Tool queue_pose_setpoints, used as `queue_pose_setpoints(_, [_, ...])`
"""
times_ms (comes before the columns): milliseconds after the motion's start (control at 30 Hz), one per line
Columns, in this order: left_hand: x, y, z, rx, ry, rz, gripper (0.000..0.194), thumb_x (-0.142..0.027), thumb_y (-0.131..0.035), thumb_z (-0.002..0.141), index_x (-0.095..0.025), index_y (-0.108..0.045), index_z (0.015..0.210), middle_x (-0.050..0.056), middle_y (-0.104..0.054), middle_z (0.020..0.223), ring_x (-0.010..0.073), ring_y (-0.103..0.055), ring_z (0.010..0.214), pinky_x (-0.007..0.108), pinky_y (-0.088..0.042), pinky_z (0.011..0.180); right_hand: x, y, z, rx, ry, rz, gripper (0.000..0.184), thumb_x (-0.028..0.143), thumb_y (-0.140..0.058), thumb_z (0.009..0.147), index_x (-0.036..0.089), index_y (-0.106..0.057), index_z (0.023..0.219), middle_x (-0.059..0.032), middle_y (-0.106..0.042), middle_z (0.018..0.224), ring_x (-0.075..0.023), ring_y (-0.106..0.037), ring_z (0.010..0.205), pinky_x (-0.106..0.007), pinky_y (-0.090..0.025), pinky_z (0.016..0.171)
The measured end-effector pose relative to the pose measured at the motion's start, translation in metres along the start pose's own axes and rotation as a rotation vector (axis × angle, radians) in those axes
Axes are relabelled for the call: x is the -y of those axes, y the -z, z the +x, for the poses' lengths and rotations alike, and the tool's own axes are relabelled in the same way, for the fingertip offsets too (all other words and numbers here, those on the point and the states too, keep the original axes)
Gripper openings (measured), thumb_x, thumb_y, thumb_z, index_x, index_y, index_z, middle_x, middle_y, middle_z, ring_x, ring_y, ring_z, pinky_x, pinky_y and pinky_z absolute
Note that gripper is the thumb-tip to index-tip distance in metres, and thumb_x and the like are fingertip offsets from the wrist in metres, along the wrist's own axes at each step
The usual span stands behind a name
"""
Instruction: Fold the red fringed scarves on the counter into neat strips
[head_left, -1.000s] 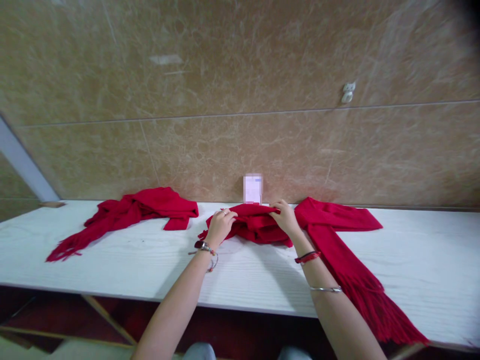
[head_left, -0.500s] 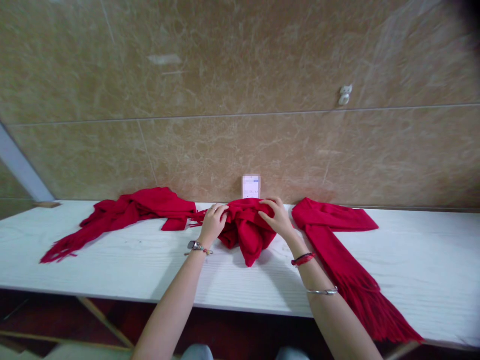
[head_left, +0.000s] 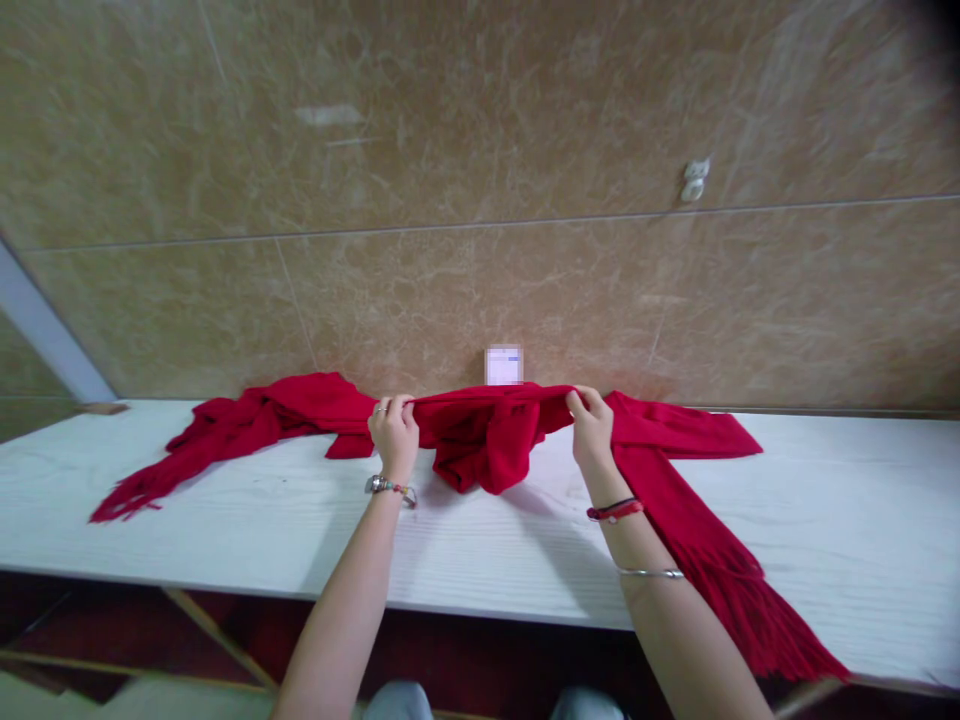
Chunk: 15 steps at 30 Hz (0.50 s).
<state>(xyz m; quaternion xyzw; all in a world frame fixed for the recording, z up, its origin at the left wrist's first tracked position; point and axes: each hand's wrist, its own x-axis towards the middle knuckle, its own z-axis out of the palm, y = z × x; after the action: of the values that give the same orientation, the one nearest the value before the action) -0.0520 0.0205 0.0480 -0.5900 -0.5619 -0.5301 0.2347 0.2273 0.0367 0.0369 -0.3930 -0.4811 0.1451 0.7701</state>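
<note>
Between my hands a red scarf (head_left: 491, 435) is stretched along its upper edge, while its bunched middle hangs in folds toward the white tabletop. My left hand (head_left: 395, 435) is closed on the scarf's left side, and my right hand (head_left: 592, 425) pinches its right side. Close by on the left lies a second red scarf (head_left: 292, 405), crumpled, its fringe spread toward the front left. A third red scarf (head_left: 675, 500) lies bent just right of my right hand, with its fringed end at the front edge.
The white tabletop (head_left: 247, 535) runs along a brown marbled wall (head_left: 450, 290). A blurred, pale upright rectangle (head_left: 503, 366) stands against the wall behind the middle scarf. A small white cat-shaped piece (head_left: 696, 180) is fixed on the wall. Dark red shelving (head_left: 465, 655) shows below.
My hands gathered and turned the middle scarf, then moved apart, pulling its upper edge out straight. Its fringe showed at the left half a second ago. The side scarves stay put.
</note>
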Motion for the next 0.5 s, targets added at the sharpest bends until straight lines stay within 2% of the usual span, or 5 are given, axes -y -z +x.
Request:
queue_pose_setpoints(100, [-0.001, -0.003, -0.002, 0.031, 0.001, 0.005, 0.016, -0.015, -0.045, 0.084, -0.019, -0.061, 0.082, 0.005, -0.058, 0.080, 0.0218, -0.053, 0.079, 0.031, -0.041, 0.071, -0.011, 0.004, 0.006, -0.121, -0.167, 0.096, 0.026, 0.039, -0.055, 0.067, 0.015, -0.060, 0.075, 0.0000, -0.058, 0.067, -0.0144, -0.052, 0.064, -0.029, -0.044, 0.062])
queue_pose_setpoints(200, [-0.009, -0.005, -0.008, 0.107, -0.094, -0.056, 0.018, -0.012, -0.044, 0.083, -0.017, -0.060, 0.088, 0.007, -0.056, 0.085, 0.0216, -0.053, 0.084, 0.033, -0.042, 0.076, -0.011, 0.003, 0.001, -0.008, -0.159, -0.002, 0.025, 0.037, -0.055, 0.065, 0.015, -0.061, 0.076, -0.0024, -0.059, 0.070, -0.0167, -0.054, 0.068, -0.031, -0.046, 0.064])
queue_pose_setpoints(300, [-0.025, -0.002, -0.015, 0.212, -0.303, -0.179, 0.024, -0.014, -0.043, 0.083, -0.017, -0.057, 0.103, 0.008, -0.054, 0.100, 0.0209, -0.050, 0.097, 0.035, -0.039, 0.087, 0.007, 0.000, -0.006, 0.162, 0.056, -0.170, 0.024, 0.028, -0.054, 0.066, 0.018, -0.064, 0.085, -0.0064, -0.058, 0.088, -0.0209, -0.054, 0.086, -0.037, -0.045, 0.078])
queue_pose_setpoints(367, [-0.035, 0.000, -0.019, 0.357, -0.477, -0.271, 0.028, -0.021, -0.049, 0.083, -0.019, -0.055, 0.110, 0.008, -0.052, 0.108, 0.0205, -0.047, 0.103, 0.035, -0.037, 0.092, 0.022, -0.001, -0.011, 0.301, 0.225, -0.220, 0.029, 0.024, -0.051, 0.070, 0.021, -0.063, 0.097, -0.0074, -0.055, 0.100, -0.0219, -0.051, 0.098, -0.039, -0.041, 0.087])
queue_pose_setpoints(500, [-0.046, -0.003, -0.027, 0.607, -0.668, -0.271, 0.033, -0.030, -0.060, 0.078, -0.020, -0.055, 0.110, 0.006, -0.057, 0.106, 0.0214, -0.049, 0.101, 0.036, -0.039, 0.089, 0.040, -0.002, -0.022, 0.576, 0.453, -0.371, 0.033, 0.027, -0.054, 0.076, 0.025, -0.059, 0.109, -0.0084, -0.051, 0.114, -0.0246, -0.043, 0.111, -0.044, -0.034, 0.095])
